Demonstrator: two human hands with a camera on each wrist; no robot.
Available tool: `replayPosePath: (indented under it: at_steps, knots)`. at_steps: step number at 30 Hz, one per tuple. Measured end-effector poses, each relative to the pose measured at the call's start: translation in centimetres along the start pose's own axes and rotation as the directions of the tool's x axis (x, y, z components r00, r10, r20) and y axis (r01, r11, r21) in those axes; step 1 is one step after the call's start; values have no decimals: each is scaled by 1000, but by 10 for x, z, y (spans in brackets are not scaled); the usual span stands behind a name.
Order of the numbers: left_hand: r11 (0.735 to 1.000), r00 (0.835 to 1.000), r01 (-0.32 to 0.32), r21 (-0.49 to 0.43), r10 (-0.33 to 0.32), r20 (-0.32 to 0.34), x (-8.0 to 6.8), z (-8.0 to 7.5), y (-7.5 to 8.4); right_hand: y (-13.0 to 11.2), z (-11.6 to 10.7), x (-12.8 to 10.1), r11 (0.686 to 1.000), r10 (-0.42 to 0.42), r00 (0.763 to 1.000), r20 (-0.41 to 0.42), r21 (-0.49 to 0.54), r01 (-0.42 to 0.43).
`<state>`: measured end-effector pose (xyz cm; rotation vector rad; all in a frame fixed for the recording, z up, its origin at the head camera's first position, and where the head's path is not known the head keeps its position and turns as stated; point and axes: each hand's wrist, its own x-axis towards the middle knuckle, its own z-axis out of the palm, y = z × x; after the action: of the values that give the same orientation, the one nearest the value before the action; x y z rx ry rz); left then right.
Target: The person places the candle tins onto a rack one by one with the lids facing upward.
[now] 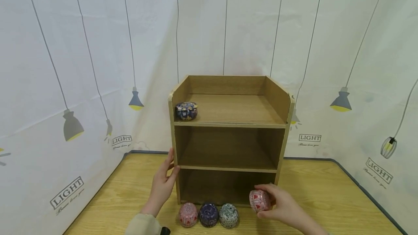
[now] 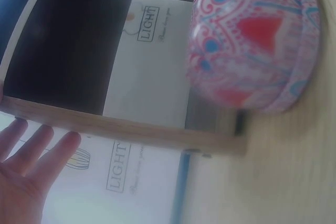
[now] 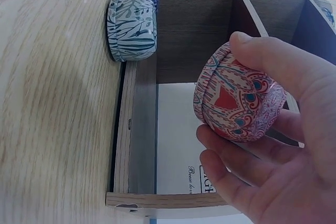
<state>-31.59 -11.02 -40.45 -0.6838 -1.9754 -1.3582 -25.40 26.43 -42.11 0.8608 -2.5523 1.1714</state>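
A: What is the right hand (image 1: 287, 207) holding?

B: A small round tin (image 1: 259, 201), pink and white with red heart shapes and blue dots, lid on. It sits at the lower right of the head view, just in front of the shelf's (image 1: 228, 137) bottom opening, near its right post.

A: How is the grip?

B: Thumb over the top, fingers curled beneath; the grip is clamped on the tin. The wrist view shows it tilted on its side, lifted off the table (image 1: 326, 198).

A: And the left hand (image 1: 163, 186)?

B: Lower centre-left, fingers straight and relaxed, laid flat against the shelf's left side panel. It holds nothing.

A: Other tins?

B: Three in a row on the table at the bottom centre, in front of the shelf: a pink one (image 1: 188, 214), a dark blue one (image 1: 209, 214) and a white one with green leaves (image 1: 228, 215), touching or nearly so. A blue patterned tin (image 1: 186, 110) stands on the top shelf at its left end.

A: Any writing?

B: The backdrop (image 1: 65, 64), printed with hanging lamps, carries the word "LIGHT" in boxes several times; the small script under it is too fine to read.
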Motion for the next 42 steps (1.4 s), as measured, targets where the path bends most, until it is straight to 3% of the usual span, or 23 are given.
replayPosePath:
  at_steps: [42]
  knots:
    - [1000, 1000, 14, -1, -14, -4, 0, 0, 3, -10, -3, 1, 997, 26, 998, -51, -75, -30]
